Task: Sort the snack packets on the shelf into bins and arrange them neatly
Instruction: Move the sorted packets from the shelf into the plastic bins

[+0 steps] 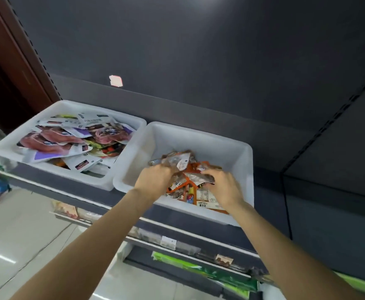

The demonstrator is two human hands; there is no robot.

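**A:** Snack packets (190, 180), the small orange and clear ones, sit heaped in the right bin (249, 161), piled toward its front right corner. Both hands are in there. The left hand (153, 180) has its fingers curled round a bunch of packets at the left of the heap, and the right hand (222, 187) grips the packets on the right side. I'd say gather them between both hands, square the stack, then lay them down flat instead of dropping them.

**B:** Which way do they point, though?

**A:** Every way, honestly. One orange packet near the front lies with its long side running front to back; the rest are tilted and crossed, too jumbled to call. I'd line them all up the same.

**B:** And the other bin?

**A:** The left bin (8, 146), farther off and touching the right one, holds bigger white and purple packets (54, 141), overlapping and fanned out. Needs straightening too.
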